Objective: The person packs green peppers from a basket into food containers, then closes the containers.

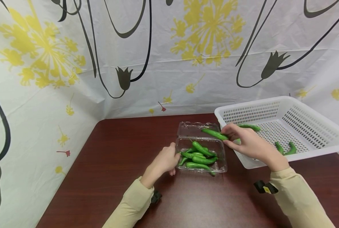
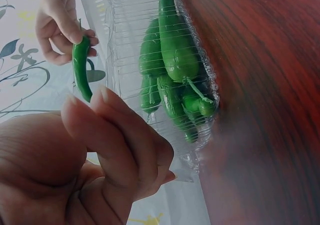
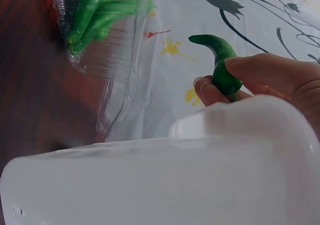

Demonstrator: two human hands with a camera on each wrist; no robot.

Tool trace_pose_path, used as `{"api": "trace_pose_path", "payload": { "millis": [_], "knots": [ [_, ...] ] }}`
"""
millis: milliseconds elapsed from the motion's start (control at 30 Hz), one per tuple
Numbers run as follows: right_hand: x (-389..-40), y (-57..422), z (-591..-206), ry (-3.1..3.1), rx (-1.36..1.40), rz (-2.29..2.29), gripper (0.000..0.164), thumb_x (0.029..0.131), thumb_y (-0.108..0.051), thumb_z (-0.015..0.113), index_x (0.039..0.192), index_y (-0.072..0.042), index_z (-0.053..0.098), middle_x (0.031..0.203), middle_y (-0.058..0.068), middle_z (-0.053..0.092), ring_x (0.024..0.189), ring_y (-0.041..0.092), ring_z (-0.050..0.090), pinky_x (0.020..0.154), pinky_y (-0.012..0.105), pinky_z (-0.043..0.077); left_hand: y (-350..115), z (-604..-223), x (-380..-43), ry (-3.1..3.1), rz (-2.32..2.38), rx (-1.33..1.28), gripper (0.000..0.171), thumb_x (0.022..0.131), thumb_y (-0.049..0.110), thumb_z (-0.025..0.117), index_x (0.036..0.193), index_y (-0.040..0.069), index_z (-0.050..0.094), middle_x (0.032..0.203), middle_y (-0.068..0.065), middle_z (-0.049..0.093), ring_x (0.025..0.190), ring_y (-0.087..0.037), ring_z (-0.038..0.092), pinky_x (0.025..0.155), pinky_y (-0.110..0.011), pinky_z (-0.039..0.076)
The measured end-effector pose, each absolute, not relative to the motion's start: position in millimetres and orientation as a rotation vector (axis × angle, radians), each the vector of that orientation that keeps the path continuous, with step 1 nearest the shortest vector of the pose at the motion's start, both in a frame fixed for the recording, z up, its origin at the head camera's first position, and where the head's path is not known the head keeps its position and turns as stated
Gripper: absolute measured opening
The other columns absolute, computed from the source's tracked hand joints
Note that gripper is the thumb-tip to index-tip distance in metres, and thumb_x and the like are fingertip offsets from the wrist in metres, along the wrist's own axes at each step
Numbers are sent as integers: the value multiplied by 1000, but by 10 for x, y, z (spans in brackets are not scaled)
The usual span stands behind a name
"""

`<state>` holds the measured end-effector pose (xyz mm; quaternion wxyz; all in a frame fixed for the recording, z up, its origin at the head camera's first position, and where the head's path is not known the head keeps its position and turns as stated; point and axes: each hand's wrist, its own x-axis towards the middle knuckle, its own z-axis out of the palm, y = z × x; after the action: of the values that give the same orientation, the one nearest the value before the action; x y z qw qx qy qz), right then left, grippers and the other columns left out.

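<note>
My right hand pinches a green chili pepper between thumb and fingers, above the right end of a clear plastic clamshell box. In the right wrist view that pepper points up and left, its stem end at the fingers. My left hand is at the box's left side, fingers curled by the rim, holding it there. Several green peppers lie in the box. Its lid is folded open toward the back. In the left wrist view, the curled fingers partly hide the box.
A white perforated basket stands at the right, close beside the box, with a few peppers inside. Its raised wall fills the lower right wrist view. The dark red-brown table meets a patterned cloth at the back.
</note>
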<state>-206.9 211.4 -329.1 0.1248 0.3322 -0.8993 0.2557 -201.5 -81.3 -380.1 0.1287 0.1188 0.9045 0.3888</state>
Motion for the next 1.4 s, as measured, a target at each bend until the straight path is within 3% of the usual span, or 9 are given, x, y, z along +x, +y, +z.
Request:
{"api": "trace_pose_path", "payload": {
  "millis": [633,867,1400],
  "knots": [
    [-2082,2003,-3385,-2624,1062,777,28,80,-4,68,103,-12,54,87,-7,63,77,4,62,67,29,53,-809,-3784,-2008,2622,1122,335,31,94,11,45,120,-4,39,58,-17,60,33,-19,55,37,-30,47],
    [-2088,1971,-3415,-2588,1092,714,28,79,-6,70,103,-8,56,87,-5,63,76,4,62,66,25,52,-808,-3785,-2009,2627,1116,334,34,94,11,45,123,-4,38,57,-16,60,33,-18,55,38,-30,48],
    [-2047,1885,-3421,-2703,1066,822,30,80,-3,68,107,-4,56,96,2,63,82,10,64,70,26,53,-813,-3798,-2013,2643,1087,334,42,94,12,45,130,-5,33,55,-13,59,33,-18,55,40,-29,48]
  ]
}}
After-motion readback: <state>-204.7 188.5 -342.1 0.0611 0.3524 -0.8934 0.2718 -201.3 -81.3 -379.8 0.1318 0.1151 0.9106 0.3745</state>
